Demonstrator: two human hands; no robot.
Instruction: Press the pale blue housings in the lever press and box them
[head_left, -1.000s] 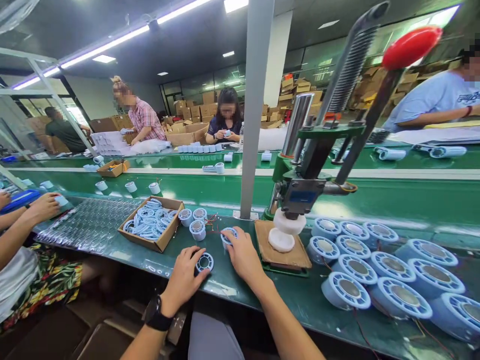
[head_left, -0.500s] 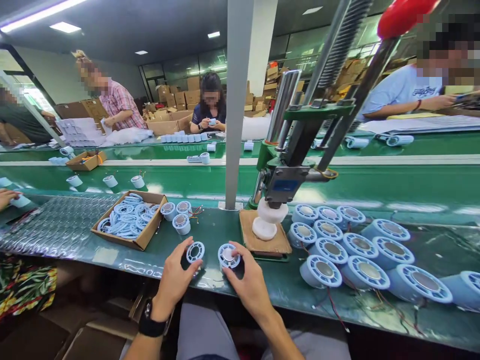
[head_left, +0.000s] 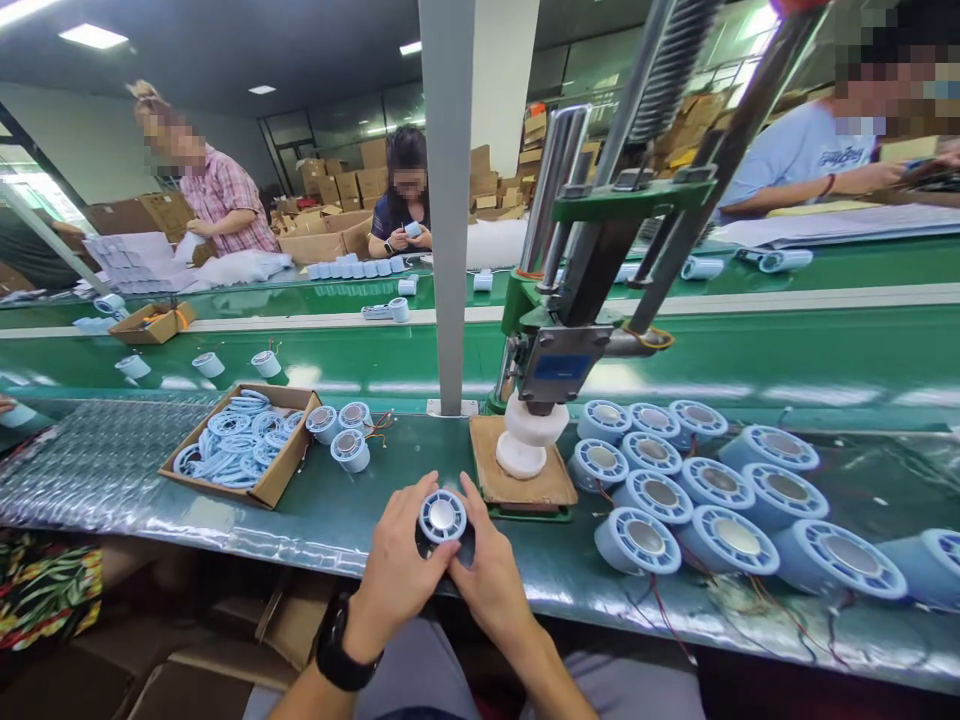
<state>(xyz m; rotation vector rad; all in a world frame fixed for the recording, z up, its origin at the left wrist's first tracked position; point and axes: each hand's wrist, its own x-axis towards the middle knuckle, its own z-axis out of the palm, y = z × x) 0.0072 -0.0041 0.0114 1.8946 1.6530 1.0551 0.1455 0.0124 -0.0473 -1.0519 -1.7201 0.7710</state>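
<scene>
Gripping one blue cylinder [head_left: 442,516] between them, the left hand [head_left: 399,548] and right hand [head_left: 489,562] wrap its sides, probably to keep it steady and face-up near the press [head_left: 566,365].

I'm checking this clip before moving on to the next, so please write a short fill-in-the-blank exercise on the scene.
1. Between them, the left hand and the right hand hold a blue cylinder; the number held is ____.
2. A black watch is on the ____ wrist.
3. The cylinders clustered beside the box of rings number ____.
4. In the picture, the press stands ____ of the box.

Missing words: one; left; three; right
</scene>
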